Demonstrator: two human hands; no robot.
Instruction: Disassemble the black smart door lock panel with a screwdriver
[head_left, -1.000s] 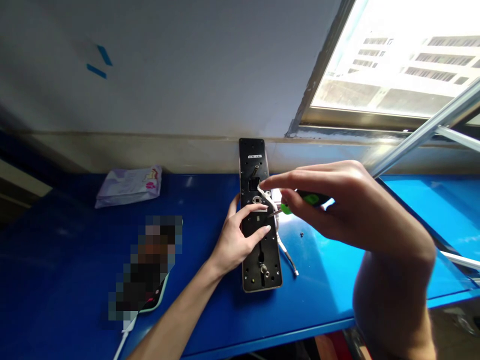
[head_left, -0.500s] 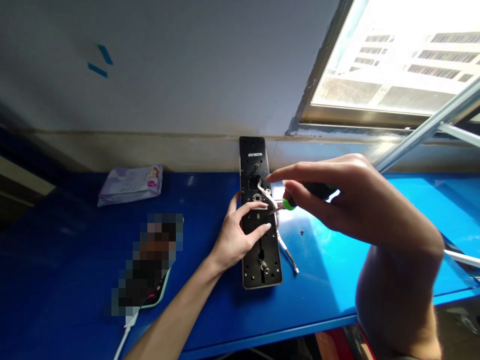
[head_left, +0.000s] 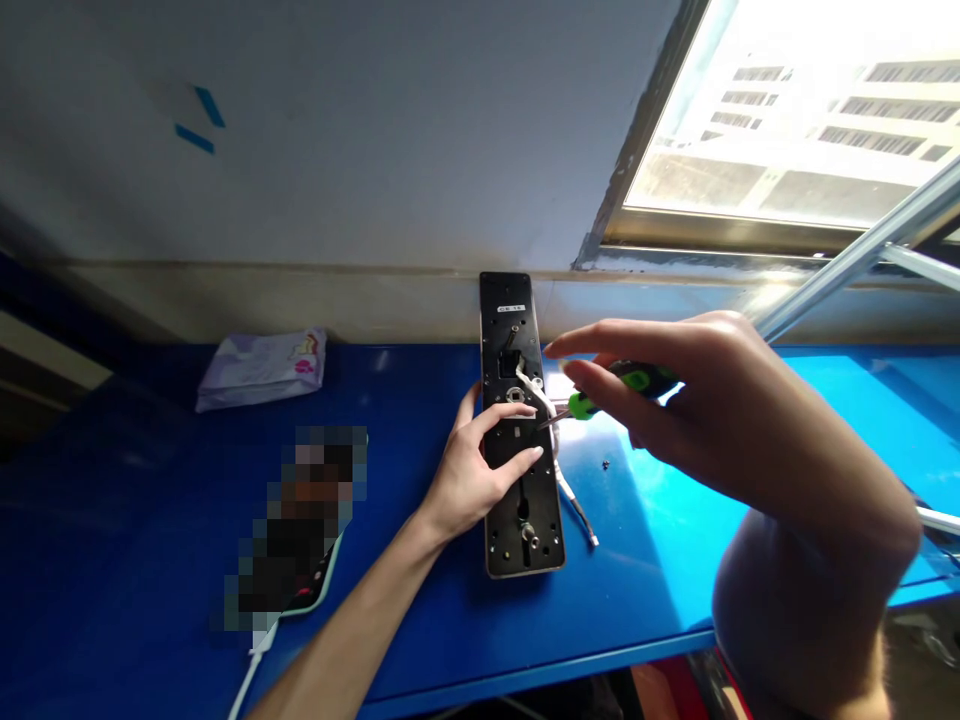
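Observation:
A long black lock panel [head_left: 510,480] lies on the blue table, with its screw holes, two metal posts and a small white label facing up. My left hand [head_left: 480,450] grips it around the middle, thumb and a finger on its face and others at the left edge. My right hand [head_left: 675,390] is closed around a green-and-black screwdriver [head_left: 581,406]. The screwdriver slants down left, its tip at the panel's right side near my left fingers. A white-sleeved cable [head_left: 559,470] comes out of the panel and trails over its right edge onto the table.
Several tiny dark screws [head_left: 606,464] lie right of the panel. On the left are a pale purple packet [head_left: 262,368] and a blurred phone [head_left: 322,580] with a white cable [head_left: 249,670]. A metal frame [head_left: 832,270] stands at the right, beneath a window.
My right hand has shifted slightly right, its forefinger drawing away from the panel's edge. More green shows on the screwdriver's handle. My left hand and the panel look unmoved.

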